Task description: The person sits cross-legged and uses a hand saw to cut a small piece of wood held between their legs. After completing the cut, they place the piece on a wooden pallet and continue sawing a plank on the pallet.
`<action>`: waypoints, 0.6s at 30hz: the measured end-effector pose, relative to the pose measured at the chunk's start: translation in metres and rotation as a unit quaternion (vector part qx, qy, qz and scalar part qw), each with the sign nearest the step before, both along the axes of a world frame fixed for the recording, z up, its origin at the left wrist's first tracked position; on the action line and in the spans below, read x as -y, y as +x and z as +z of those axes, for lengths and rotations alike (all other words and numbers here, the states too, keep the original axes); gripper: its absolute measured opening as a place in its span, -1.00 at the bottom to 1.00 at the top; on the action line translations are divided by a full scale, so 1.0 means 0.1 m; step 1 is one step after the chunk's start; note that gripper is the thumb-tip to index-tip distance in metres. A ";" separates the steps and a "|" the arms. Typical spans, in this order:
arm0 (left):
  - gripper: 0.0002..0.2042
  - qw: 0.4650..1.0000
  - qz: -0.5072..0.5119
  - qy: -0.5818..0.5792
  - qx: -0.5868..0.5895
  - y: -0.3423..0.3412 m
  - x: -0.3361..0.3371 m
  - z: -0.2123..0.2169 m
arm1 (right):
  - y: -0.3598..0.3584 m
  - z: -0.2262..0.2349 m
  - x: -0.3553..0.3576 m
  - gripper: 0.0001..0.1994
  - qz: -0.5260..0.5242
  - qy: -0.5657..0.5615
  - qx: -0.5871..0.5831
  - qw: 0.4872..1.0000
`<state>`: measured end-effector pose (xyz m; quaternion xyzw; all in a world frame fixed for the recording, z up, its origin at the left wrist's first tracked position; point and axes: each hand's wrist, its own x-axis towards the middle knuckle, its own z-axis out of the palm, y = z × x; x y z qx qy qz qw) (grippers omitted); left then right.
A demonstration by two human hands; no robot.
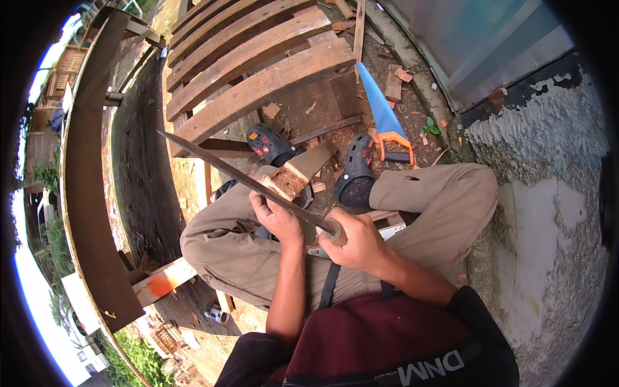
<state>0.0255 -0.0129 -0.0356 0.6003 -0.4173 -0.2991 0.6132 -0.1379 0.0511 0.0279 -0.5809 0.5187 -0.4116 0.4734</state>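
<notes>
My right hand point(358, 242) is wrapped round the wooden handle of a long dark-bladed machete point(219, 162). Its blade slants up and left over my lap, seen nearly edge-on. Closed beside the blade, my left hand point(280, 218) grips the near end of a short piece of wood point(291, 179). The chopped, rough face of that wood shows just beyond the blade, and its length runs away between my feet. Part of the left-hand grip is hidden. Whether the blade touches the wood, I cannot tell.
A slatted wooden pallet point(258, 87) lies ahead. A blue handsaw with an orange handle point(387, 122) rests on the chip-strewn ground beside my right clog point(356, 171). Along the right stands a rough wall point(548, 213); a long brown board point(90, 187) rises at left, near a can point(216, 313).
</notes>
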 end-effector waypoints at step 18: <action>-0.71 0.967 0.057 -0.090 -0.232 0.19 0.33 0.42 | 0.56 -0.31 0.15 -0.62 0.021 0.105 -0.023 0.994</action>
